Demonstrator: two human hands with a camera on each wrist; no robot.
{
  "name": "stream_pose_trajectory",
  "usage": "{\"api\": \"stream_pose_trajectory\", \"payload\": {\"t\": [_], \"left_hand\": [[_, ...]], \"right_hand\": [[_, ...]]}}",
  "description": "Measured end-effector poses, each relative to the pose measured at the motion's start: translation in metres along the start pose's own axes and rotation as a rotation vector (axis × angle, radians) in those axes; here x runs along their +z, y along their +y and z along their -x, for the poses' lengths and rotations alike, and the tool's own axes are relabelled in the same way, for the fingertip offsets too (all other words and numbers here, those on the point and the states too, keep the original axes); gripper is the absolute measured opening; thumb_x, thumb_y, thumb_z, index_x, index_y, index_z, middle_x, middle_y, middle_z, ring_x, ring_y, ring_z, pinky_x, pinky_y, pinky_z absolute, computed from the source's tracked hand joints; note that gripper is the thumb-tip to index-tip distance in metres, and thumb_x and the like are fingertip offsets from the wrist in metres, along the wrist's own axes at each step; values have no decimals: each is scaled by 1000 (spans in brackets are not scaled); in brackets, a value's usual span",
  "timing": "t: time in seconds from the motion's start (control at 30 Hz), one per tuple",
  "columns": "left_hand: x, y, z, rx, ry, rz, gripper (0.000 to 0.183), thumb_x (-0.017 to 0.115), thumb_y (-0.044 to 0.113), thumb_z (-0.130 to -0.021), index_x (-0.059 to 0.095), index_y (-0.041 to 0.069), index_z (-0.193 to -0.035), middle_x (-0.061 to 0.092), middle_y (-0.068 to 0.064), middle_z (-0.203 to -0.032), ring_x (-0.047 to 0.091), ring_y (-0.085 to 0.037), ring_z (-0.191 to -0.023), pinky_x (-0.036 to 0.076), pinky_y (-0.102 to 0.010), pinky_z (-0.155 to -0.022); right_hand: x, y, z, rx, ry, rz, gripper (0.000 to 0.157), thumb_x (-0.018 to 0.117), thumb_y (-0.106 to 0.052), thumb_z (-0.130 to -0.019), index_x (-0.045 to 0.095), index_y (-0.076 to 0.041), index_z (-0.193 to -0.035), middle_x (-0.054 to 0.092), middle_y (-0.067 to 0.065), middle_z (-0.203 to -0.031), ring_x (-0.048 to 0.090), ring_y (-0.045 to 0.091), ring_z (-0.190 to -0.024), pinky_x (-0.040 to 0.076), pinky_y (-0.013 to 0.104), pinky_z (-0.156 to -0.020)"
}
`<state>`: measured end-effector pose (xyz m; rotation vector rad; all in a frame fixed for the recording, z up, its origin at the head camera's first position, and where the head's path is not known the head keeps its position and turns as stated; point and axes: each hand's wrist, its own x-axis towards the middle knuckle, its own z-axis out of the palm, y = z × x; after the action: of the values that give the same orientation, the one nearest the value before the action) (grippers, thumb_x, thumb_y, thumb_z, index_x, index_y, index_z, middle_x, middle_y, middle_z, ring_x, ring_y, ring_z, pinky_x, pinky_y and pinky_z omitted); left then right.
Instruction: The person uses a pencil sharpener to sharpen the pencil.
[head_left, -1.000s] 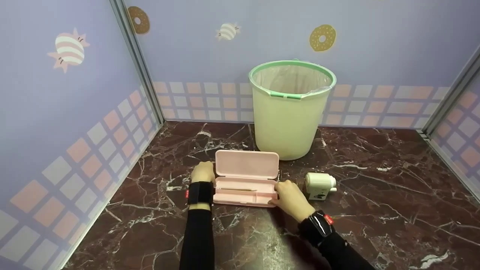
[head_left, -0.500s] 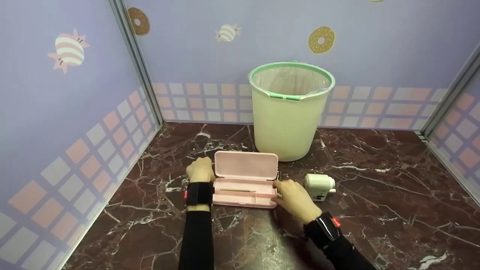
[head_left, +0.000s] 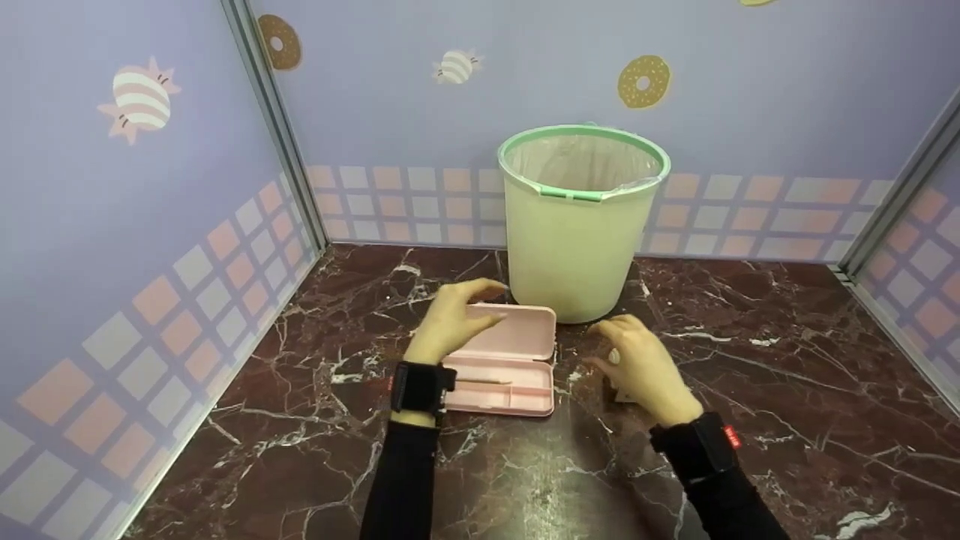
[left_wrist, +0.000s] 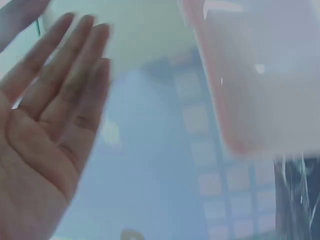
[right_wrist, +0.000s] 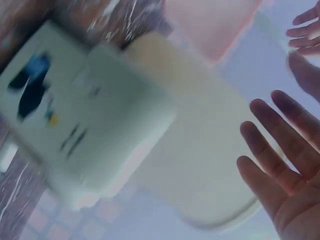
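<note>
An open pink pencil case (head_left: pixel 531 401) lies on the marbled tabletop, its lid (head_left: pixel 521 334) tilted back. Inside the tray is a slender pencil (head_left: pixel 484 381). My left hand (head_left: pixel 454 322) hovers over the left part of the lid with thumb and fingers spread apart; the left wrist view shows its fingers straight. Right of the case, my right hand (head_left: pixel 637 364) is raised with nothing between its fingers. It covers most of a pale crank pencil sharpener (right_wrist: pixel 100 110) in the head view; the right wrist view shows a gap between them.
A pale green bin (head_left: pixel 574 247) with a clear liner stands just behind the case. Patterned lilac panels (head_left: pixel 405 112) enclose the back and sides, with a metal corner post (head_left: pixel 281 142) at the left.
Both hands have let go of the pencil case's ends. The left has moved up and right over the lid, the right has moved rightward in front of the sharpener. The case stays put.
</note>
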<state>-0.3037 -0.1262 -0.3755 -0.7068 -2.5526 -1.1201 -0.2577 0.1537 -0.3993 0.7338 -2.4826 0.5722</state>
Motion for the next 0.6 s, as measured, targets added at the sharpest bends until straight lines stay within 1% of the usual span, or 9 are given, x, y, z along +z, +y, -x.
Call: {"api": "stream_pose_trajectory", "payload": {"t": [0.03,0.13,0.27,0.37,0.47,0.53,0.6], "left_hand": [[5,3,-2,22,-15,11,42,77,15,-83,67,7,-122,70,-10,-122,65,-29,-114,49,-43,-103],[23,15,-5,53,-81,40,50,77,17,-83,62,7,-129,66,-10,-131,61,-28,-122,46,-42,-107],[54,33,-9,52,-172,48,57,77,17,-82,58,10,-135,60,-8,-139,57,-25,-128,42,-39,-111],[81,41,-11,75,-207,-5,61,78,17,-81,56,8,-138,59,-9,-140,57,-25,-128,42,-36,-112],[105,43,-11,93,-217,-91,66,80,19,-81,53,4,-140,60,-10,-139,58,-23,-128,40,-30,-112],[118,41,-10,93,-214,-141,69,80,20,-80,52,3,-141,61,-11,-138,59,-23,-126,41,-28,-111],[127,40,-8,79,-212,-167,70,81,21,-80,52,2,-141,61,-12,-137,59,-24,-126,42,-28,-110]], "right_hand": [[-2,5,0,9,4,-7,38,85,-10,-70,68,0,-103,72,16,-102,62,34,-104,52,48,-95],[-6,20,2,41,-9,-30,43,86,-13,-70,68,0,-107,71,17,-108,60,36,-110,48,51,-100],[-10,36,4,66,-79,-42,49,85,-15,-71,66,2,-113,69,19,-114,57,38,-115,44,54,-104],[-10,44,6,74,-139,-34,54,86,-14,-69,65,2,-116,68,20,-118,56,40,-117,44,55,-104],[-9,49,9,74,-184,-35,58,87,-11,-66,64,3,-117,68,21,-118,57,41,-116,44,55,-103],[-8,52,10,74,-202,-39,57,87,-9,-66,64,5,-116,68,22,-116,58,43,-113,44,56,-101],[-7,55,11,76,-217,-44,56,87,-5,-65,64,6,-115,68,23,-115,59,44,-111,45,57,-99]]}}
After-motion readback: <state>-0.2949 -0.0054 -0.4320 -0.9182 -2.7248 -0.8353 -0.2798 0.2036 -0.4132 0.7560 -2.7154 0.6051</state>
